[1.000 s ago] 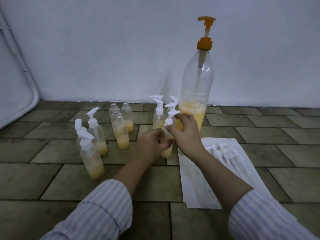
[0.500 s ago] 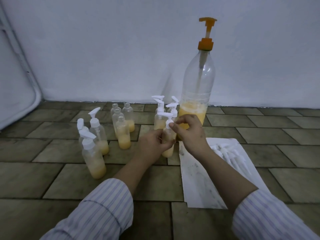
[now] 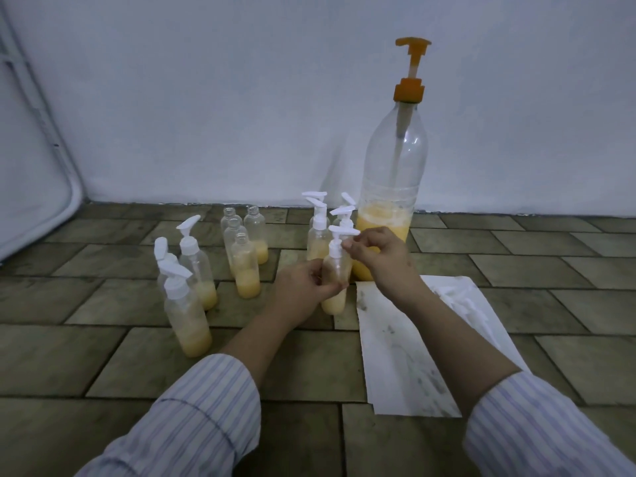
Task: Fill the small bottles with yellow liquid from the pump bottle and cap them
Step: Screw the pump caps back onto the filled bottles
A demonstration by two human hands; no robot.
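A small clear bottle [image 3: 335,270] with yellow liquid at its bottom stands on the tiled floor in the middle. My left hand [image 3: 303,290] grips its body. My right hand [image 3: 378,256] pinches its white pump cap [image 3: 339,235] at the neck. Behind them stands the tall pump bottle [image 3: 392,187] with an orange pump head, yellow liquid in its lower part. Three capped small bottles [image 3: 187,315] stand at the left. Several uncapped ones [image 3: 245,266] stand behind, partly filled. More capped bottles [image 3: 319,228] stand beside the pump bottle.
A stained white paper sheet [image 3: 395,342] lies on the floor at the right, with several loose white pump caps [image 3: 461,301] on its far part. A white wall runs along the back. A white rounded frame [image 3: 38,160] leans at the left.
My right hand has turned at the cap, and the cap's nozzle has swung round. The left hand keeps its grip on the bottle, which stays in place.
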